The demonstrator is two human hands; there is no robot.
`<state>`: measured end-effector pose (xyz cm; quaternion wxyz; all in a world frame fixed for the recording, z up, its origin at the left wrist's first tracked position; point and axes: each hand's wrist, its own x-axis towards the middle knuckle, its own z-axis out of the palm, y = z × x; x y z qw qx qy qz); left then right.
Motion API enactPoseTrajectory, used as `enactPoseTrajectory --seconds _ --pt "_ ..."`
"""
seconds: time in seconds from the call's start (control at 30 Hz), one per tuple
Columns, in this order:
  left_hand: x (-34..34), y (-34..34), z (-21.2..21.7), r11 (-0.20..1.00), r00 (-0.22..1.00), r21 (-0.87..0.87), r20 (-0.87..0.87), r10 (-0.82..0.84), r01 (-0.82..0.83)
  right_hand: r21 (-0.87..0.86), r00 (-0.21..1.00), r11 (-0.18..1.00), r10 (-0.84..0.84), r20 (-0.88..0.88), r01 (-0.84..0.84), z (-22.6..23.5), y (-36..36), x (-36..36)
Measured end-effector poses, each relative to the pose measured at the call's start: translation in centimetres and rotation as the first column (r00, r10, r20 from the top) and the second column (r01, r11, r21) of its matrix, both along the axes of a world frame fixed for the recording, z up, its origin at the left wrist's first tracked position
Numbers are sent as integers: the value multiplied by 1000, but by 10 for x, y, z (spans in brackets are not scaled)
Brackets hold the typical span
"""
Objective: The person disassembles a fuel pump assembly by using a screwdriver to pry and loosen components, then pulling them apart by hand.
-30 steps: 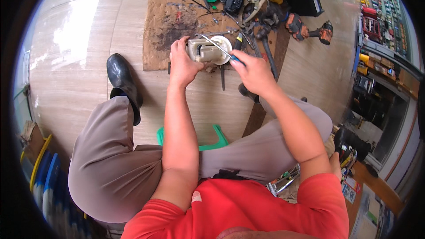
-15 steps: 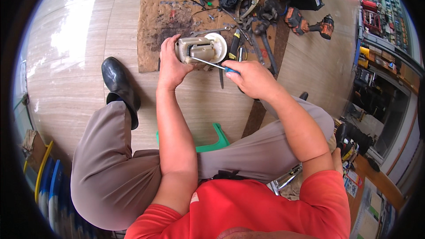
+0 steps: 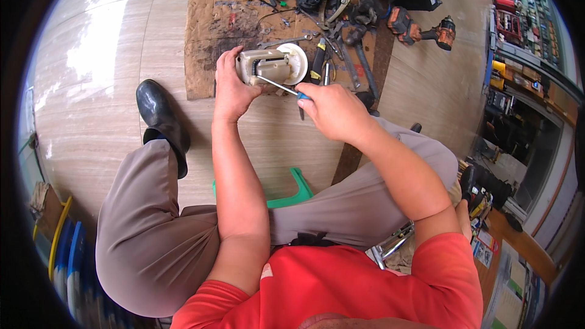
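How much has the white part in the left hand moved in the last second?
No: the white part stays over the brown mat's near edge, in the left hand.

Glossy pale tiled floor [image 3: 91,55] with window glare; stocked shelves [image 3: 518,36] at right.

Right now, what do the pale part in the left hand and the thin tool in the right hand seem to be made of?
The beige, white-flanged part in the left hand looks like moulded plastic: matte, uniform colour, rounded edges. The thin screwdriver held by the right hand seems to have a bare metal shaft, bright and glinting, and a blue handle, probably plastic.
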<state>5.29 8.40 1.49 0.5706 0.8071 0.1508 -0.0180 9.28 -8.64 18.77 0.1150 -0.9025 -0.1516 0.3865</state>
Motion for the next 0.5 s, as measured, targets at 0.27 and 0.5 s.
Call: enactPoseTrajectory --seconds 0.27,0.5 --pt "-3 1 -11 999 1000 -41 -12 27 -27 125 988 984 -116 -100 128 -17 -6 -2" --pt "-3 -1 -11 998 998 -25 -8 63 -63 192 962 948 -229 -150 255 -28 -7 -12"
